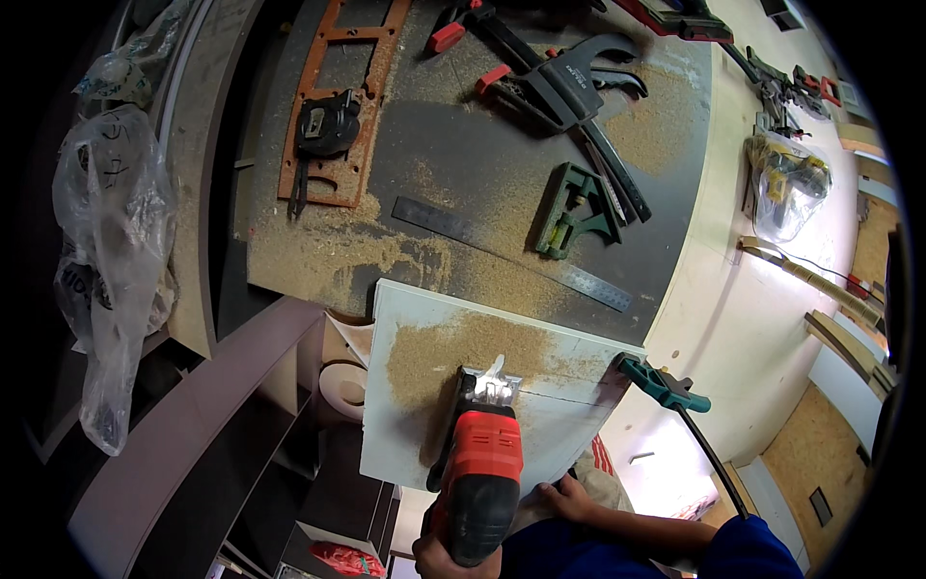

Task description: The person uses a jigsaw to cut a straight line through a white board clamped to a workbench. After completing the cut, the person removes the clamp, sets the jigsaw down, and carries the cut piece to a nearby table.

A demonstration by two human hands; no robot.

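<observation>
A red and black jigsaw (487,449) rests with its metal shoe on a white board (569,444). My left hand (453,563) is closed around its rear body, partly hidden by the tool. A pencil line runs across the board to the right of the shoe, and sawdust (463,347) covers much of its far part. At the near right edge of the board, my right hand (569,499) is curled against the edge; some fingers are hidden. A green and black clamp (666,384) grips the board's right corner, its bar slanting down toward me.
Beyond the board, a dusty grey worktop (453,145) holds a steel ruler (511,253), a green square head (576,210), black bar clamps (559,87), and a tape measure (328,124) on an orange template (347,179). Plastic bags (116,212) hang left; a dark shelf unit (231,425) stands lower left.
</observation>
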